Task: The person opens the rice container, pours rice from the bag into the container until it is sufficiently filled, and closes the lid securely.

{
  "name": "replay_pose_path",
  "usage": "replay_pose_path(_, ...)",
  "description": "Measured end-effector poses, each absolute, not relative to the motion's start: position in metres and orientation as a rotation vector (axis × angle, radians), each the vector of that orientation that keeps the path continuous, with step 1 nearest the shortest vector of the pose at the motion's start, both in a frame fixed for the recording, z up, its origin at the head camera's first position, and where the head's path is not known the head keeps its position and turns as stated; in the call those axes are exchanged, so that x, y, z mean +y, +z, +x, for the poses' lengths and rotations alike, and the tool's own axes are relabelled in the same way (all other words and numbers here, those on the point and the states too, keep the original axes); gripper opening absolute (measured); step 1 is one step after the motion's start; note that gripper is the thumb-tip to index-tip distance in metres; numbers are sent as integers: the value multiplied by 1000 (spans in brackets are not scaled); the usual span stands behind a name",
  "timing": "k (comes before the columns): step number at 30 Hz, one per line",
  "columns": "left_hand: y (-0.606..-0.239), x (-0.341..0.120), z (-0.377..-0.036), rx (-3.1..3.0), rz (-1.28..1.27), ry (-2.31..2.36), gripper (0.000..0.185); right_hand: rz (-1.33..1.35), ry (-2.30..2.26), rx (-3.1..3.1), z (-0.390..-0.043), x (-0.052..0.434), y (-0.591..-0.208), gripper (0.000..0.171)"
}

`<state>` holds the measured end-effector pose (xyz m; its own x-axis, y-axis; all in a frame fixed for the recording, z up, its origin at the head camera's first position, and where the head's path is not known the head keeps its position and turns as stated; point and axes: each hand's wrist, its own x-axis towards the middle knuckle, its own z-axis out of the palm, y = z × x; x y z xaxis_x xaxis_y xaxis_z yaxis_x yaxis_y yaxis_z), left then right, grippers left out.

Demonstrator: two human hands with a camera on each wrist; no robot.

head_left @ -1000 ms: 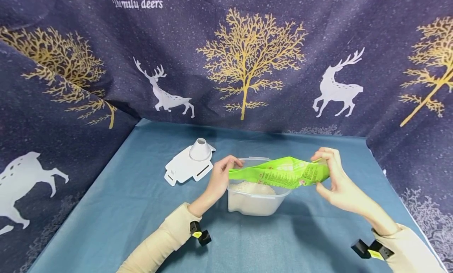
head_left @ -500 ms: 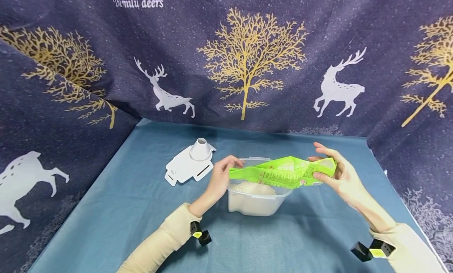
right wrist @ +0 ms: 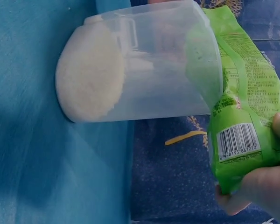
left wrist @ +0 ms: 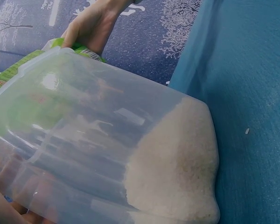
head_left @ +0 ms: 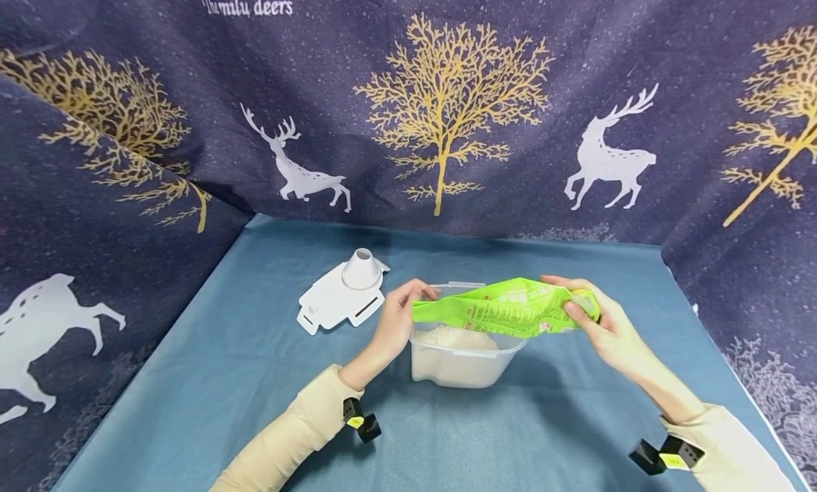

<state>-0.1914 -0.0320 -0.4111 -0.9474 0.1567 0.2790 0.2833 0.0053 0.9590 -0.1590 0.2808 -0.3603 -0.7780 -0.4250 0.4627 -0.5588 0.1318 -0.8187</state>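
Right hand (head_left: 603, 322) is gripping the far end of a green rice bag (head_left: 504, 309), fingers and thumb curled round the bunched plastic; the barcode end is showing in the right wrist view (right wrist: 236, 141). Left hand (head_left: 398, 318) is holding the bag's other end at the left rim of a clear plastic container (head_left: 461, 361), fingers curled over it. Bag is lying stretched nearly level across the container's open top, looking slack and mostly emptied.

Container is sitting about mid-table on the blue tablecloth (head_left: 223, 378), holding a mound of white rice (left wrist: 177, 168) in its lower part. One stray grain (left wrist: 247, 131) is lying on the cloth beside it.

White lid with a funnel spout (head_left: 347, 293) is lying flat toward the far left of the table, apart from the container.

Risks, as judged:
- Bag mouth is sitting close to the rim; any tilt outward could be spilling leftover grains onto the cloth.
- Container is light and not held by its body; a tug on the bag could be dragging or tipping it.
- Thin plastic could be slipping from either grip.
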Motion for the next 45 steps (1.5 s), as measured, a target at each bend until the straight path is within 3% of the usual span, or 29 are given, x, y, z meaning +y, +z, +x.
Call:
replay_pose_path(10,-412,-31,-190,-2161,-451,-2108,31,946,1685,-2411,-160,284,-361,34)
replay_pose_path(16,-411,-31,-190,-2174,-460,-2098,31,911,1745,-2445,-158,283,-362,72)
replay_pose_path(19,-411,-31,-190,-2169,-465,-2098,31,889,1699,-2471,-157,284,-363,82)
replay_pose_path(45,-409,-31,-191,-2147,-437,-2116,26,760,1419,-2576,-156,292,-357,49)
